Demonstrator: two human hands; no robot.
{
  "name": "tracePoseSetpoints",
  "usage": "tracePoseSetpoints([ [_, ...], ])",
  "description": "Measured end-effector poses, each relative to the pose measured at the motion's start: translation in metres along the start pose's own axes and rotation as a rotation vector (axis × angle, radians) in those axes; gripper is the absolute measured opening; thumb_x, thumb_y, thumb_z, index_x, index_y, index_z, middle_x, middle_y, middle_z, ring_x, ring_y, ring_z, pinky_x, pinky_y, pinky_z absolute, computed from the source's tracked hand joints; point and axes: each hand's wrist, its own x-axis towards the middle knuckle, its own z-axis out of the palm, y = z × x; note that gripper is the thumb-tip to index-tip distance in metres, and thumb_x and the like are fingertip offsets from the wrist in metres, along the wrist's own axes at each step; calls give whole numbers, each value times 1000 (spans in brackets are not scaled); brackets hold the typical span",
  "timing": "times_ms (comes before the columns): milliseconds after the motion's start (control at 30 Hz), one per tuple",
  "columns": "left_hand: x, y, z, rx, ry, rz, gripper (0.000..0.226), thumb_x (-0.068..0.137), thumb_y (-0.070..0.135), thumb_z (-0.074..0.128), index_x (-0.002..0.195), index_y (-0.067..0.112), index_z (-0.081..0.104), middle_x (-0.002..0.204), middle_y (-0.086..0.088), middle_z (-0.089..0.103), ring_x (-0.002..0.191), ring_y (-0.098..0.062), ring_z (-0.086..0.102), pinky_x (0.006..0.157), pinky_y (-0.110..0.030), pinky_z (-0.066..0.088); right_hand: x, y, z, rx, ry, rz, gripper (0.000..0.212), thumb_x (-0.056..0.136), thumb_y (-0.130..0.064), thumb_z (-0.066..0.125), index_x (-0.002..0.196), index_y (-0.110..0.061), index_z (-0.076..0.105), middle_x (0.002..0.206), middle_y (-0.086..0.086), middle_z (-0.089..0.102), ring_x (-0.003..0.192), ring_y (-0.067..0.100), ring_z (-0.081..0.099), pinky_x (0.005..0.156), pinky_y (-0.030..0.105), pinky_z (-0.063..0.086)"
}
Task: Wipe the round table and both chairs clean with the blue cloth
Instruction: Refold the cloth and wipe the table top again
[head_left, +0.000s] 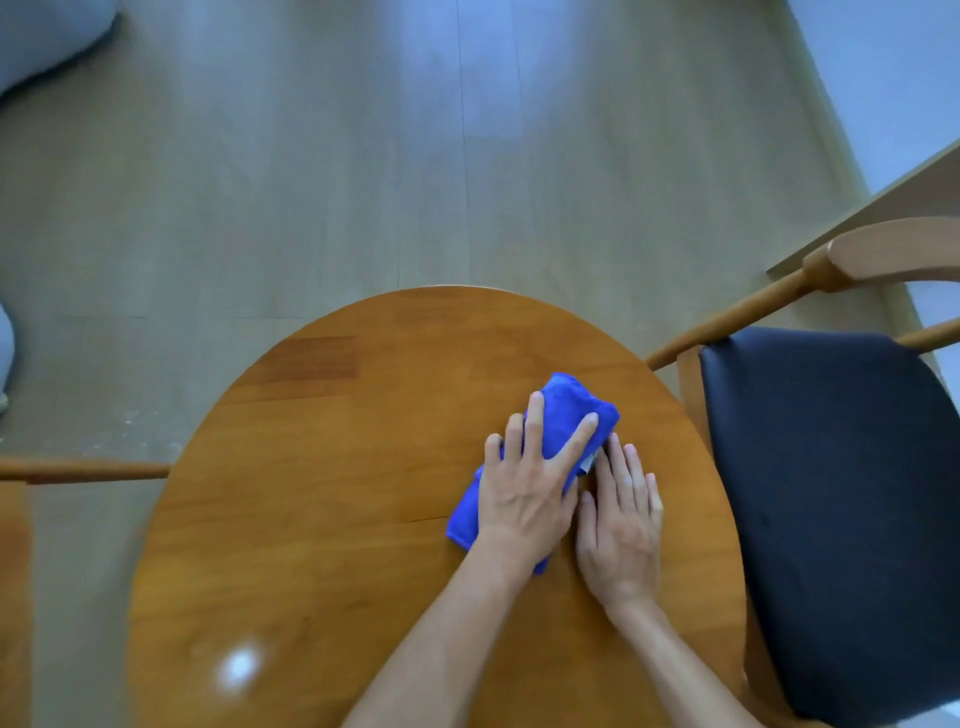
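The cloth (558, 415) is laid on the table (332, 509), right of centre. The left hand (524, 499) is pressed on it; the right hand (621, 530) is rested just right. A chair (826, 467) is placed right of the table, another (78, 470) left.

One table (363, 519), one cloth (563, 410) — two chairs (831, 467), two hands (524, 499).

Bright blue cloth (558, 415), honey-brown round table (332, 493) (wood-grained), black-seated chair (831, 493).
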Motion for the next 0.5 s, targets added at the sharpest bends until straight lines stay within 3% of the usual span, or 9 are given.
tracePoseSetpoints([
  [167,13,-70,-19,7,42,-34,53,79,38,54,132,34,53,134,-18,51,98,-34,53,72,-39,44,1,-3,0,6,6,3,53,96,-29,33,143,-9,45,154,7,36,145,21,27,119,41,15],
  [333,-32,-200,-67,53,124,-471,59,80,47,43,136,28,49,134,-20,46,100,-41,48,78,-51,46,1,-6,-2,-1,-26,17,55,95,-30,31,144,-8,43,155,8,34,146,22,23,120,42,12],
  [400,-78,-217,-75,67,174,-548,60,81,48,42,136,25,50,133,-21,44,98,-43,46,82,-55,45,1,-9,-2,-12,-29,24,56,95,-30,30,144,-7,43,155,9,33,146,23,24,119,45,15],
  [500,-122,-188,-63,87,214,-664,60,81,47,41,135,22,52,136,-23,40,98,-44,45,83,-56,42,1,-12,-1,-37,-35,29,56,95,-29,30,144,-6,41,155,10,33,146,24,24,119,47,18],
])
